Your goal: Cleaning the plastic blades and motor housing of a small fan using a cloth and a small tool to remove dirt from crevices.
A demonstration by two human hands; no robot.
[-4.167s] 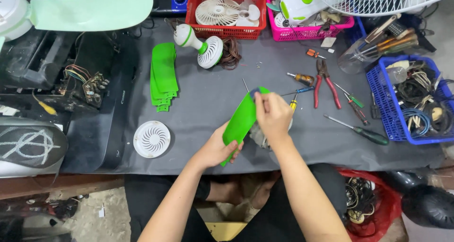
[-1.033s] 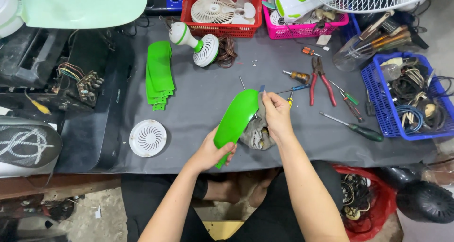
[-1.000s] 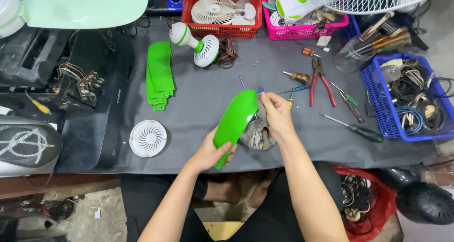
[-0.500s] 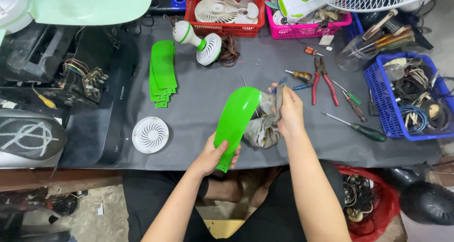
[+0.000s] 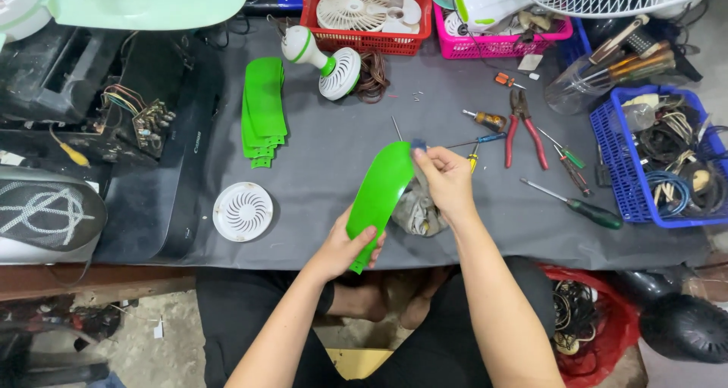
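My left hand (image 5: 345,244) stays clamped on the bright green plastic fan blade (image 5: 381,194) at frame centre; my right hand (image 5: 447,182) has lifted, pinching a grey rag (image 5: 418,206) against its tip.

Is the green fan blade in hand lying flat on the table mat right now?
No: the left hand holds the green fan blade raised and tilted above the mat.

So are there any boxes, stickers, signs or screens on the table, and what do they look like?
Small white paper tag: on the grey mat beside the pink basket, squarish, too small to make out.
Black machine casing: left of the stack of green blades, a short line of pale print on it.
No screens, signs or boxes show.
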